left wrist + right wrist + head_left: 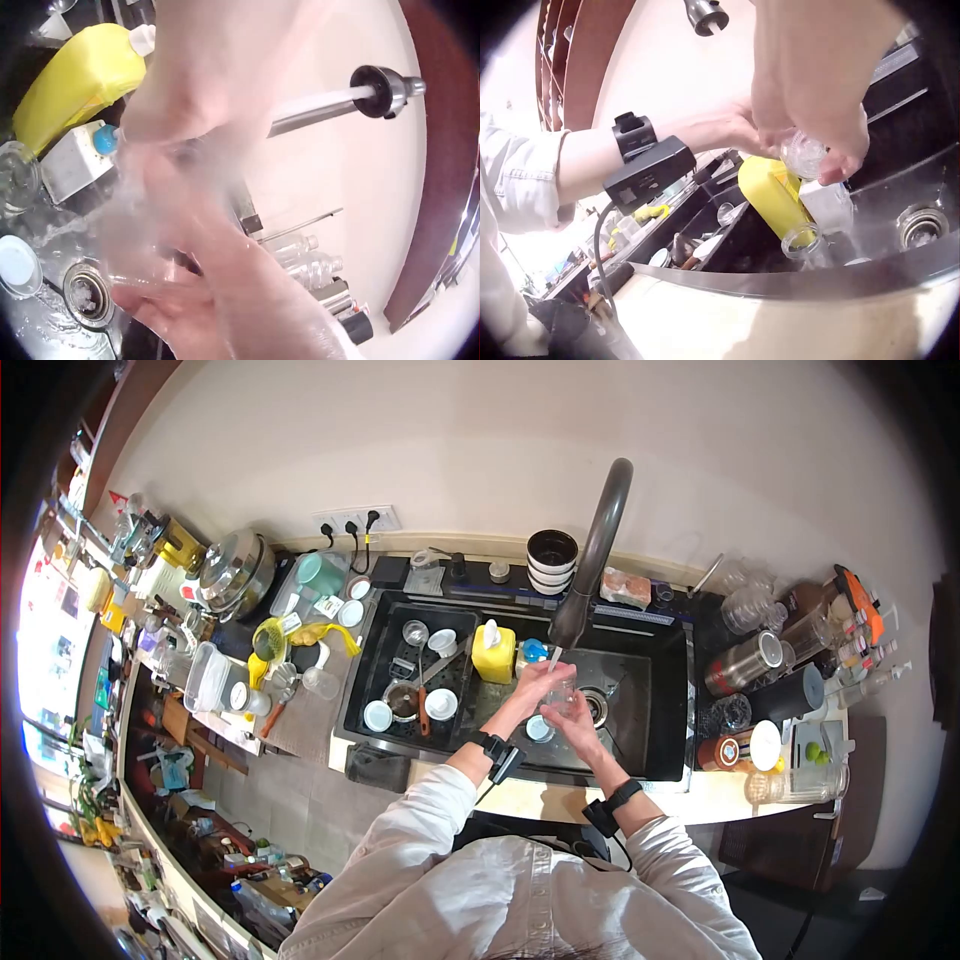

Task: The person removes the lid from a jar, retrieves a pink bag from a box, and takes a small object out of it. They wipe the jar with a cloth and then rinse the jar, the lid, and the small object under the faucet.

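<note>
Over the sink, a clear jar point(562, 696) point(804, 156) is between both hands, wet and blurred in the left wrist view. The right hand point(574, 724) point(232, 277) point(810, 90) curls its fingers round it. The left hand point(538, 686) point(202, 82) point(739, 126) grips it from the other side, its fingertips partly hidden. Water point(322, 101) runs from the faucet point(570, 615) point(379, 90) point(705, 15) onto the hands.
A yellow bottle point(494, 656) and a white bottle with a blue cap point(75, 161) stand left of the hands. Below are a white lid point(540, 729) and the drain point(596, 706). Left basin holds a strainer and dishes; bowls point(551, 565) stack behind; bottles crowd the right counter.
</note>
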`<state>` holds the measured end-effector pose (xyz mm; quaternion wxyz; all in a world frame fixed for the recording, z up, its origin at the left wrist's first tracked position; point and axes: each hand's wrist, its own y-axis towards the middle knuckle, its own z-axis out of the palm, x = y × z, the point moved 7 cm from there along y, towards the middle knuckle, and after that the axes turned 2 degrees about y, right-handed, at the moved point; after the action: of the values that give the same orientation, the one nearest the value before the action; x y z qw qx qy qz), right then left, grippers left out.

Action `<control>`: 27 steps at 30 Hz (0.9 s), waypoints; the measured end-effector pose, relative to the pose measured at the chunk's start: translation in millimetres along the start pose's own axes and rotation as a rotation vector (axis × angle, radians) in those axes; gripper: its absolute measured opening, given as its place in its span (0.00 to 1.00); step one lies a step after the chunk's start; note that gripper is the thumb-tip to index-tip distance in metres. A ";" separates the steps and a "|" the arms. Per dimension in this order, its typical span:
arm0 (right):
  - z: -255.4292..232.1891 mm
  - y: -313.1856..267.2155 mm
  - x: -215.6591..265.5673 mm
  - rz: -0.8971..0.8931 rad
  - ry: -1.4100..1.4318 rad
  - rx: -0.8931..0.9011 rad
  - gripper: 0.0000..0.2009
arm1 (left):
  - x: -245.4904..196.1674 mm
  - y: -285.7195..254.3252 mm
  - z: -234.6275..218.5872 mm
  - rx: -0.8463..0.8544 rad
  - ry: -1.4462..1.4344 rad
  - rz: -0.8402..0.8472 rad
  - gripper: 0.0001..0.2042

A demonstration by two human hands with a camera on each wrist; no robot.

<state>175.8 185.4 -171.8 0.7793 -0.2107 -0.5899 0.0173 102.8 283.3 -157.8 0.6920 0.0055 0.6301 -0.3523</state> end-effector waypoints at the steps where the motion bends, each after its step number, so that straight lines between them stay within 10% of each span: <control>1: -0.7 3.0 -1.3 -0.002 -0.013 0.024 0.32 | -3.7 -3.4 3.1 0.044 -0.008 0.023 0.16; 12: 5.7 6.7 8.5 0.016 -0.166 -0.005 0.26 | -5.9 1.1 -1.1 -0.005 -0.165 0.021 0.21; 21: 0.2 -2.7 27.5 -0.218 -0.412 -0.276 0.28 | 9.2 -4.5 8.3 -0.238 -0.126 0.098 0.23; 27: -2.0 7.8 24.3 -0.425 -0.848 -0.157 0.23 | 43.7 13.4 -10.0 -0.244 0.033 -0.036 0.18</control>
<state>186.7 198.6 -152.8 0.4378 -0.1180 -0.8854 -0.1027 98.9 276.9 -204.0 0.6704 -0.0844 0.6797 -0.2852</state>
